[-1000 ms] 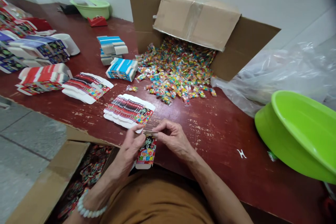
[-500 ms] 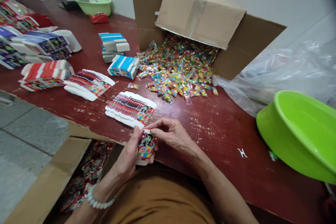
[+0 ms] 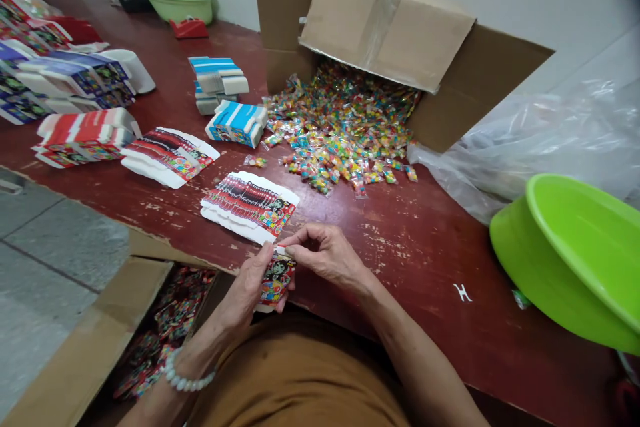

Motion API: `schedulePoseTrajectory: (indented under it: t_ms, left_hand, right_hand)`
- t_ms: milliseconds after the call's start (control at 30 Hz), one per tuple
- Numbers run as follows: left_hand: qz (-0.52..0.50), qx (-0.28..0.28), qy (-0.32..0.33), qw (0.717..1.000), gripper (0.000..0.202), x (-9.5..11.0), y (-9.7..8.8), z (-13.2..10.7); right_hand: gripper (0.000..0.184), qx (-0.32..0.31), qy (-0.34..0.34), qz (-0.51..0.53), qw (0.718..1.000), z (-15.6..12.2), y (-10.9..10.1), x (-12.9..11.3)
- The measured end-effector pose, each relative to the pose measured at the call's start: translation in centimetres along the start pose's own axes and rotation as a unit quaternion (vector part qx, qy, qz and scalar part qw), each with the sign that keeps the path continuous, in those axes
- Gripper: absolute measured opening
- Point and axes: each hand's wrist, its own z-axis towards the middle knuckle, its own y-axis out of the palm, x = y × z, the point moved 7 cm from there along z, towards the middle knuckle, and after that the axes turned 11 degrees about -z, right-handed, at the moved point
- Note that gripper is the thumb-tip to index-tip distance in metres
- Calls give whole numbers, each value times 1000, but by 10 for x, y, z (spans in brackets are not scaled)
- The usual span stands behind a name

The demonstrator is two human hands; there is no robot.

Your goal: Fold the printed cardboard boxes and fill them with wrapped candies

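A small red printed candy box (image 3: pixel 276 280) stands upright in front of my body at the table's edge. My left hand (image 3: pixel 253 283) is wrapped around its sides, the thumb near the top. My right hand (image 3: pixel 325 255) pinches the white flap at the box's upper end between thumb and forefinger. Just beyond them, a fanned stack of flat red cartons (image 3: pixel 250 205) lies on the table. Farther back spills a heap of wrapped colourful candies (image 3: pixel 345 130). Whether candy is inside the held box cannot be seen.
A large cardboard box (image 3: pixel 390 33) lies on its side behind the candies. At right are a green basin (image 3: pixel 565 260) and clear plastic sheeting (image 3: pixel 530 140). Bundled blue cartons (image 3: pixel 237 123) and red cartons (image 3: pixel 85 137) stand left. Below the edge, an open carton (image 3: pixel 115 327) holds filled-looking red packs.
The held box has tilted slightly and its top flap looks more folded over under my right fingers. The view has shifted a little; both hands keep their grip.
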Motion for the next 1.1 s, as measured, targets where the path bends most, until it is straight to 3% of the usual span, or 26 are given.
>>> schedulePoseTrajectory:
  t_ms: [133,367,500,600,667,700,733,833,967,1100]
  left_hand:
    - [-14,12,3,1000,63,-1,0,-1]
    - [-127,23,-22,991,74,-10,9,2]
    - [-168,11,-40,985,66,-11,19,-1]
    - [-193,-23,-32,980,61,-11,25,-7]
    - [-204,-30,-42,977,58,-16,24,-13]
    - [-204,-33,-62,977,55,-22,22,-17]
    - [-198,-35,-88,976,51,-28,19,-20]
    - [-147,-39,-147,977,38,-39,0,-33]
    - [25,-60,-118,991,35,-25,-51,-42]
    - [202,-156,-217,942,44,-31,-89,-51]
  right_hand:
    - [14,-6,-87,-37,996,-6,4,-12]
    - [23,-1,-86,1,996,-20,10,-3]
    - [20,-2,-106,-40,994,-19,8,2]
    - [22,15,-106,-119,987,-3,-21,13]
    - [21,123,-73,-242,960,12,-65,24]
    - [21,192,-23,-320,928,19,-90,32]
    - [25,236,34,-394,888,24,-112,41]
    - [34,262,85,-434,858,36,-143,60]
    - [29,231,65,-430,871,32,-132,72]
    - [32,216,45,-394,892,13,-108,66]
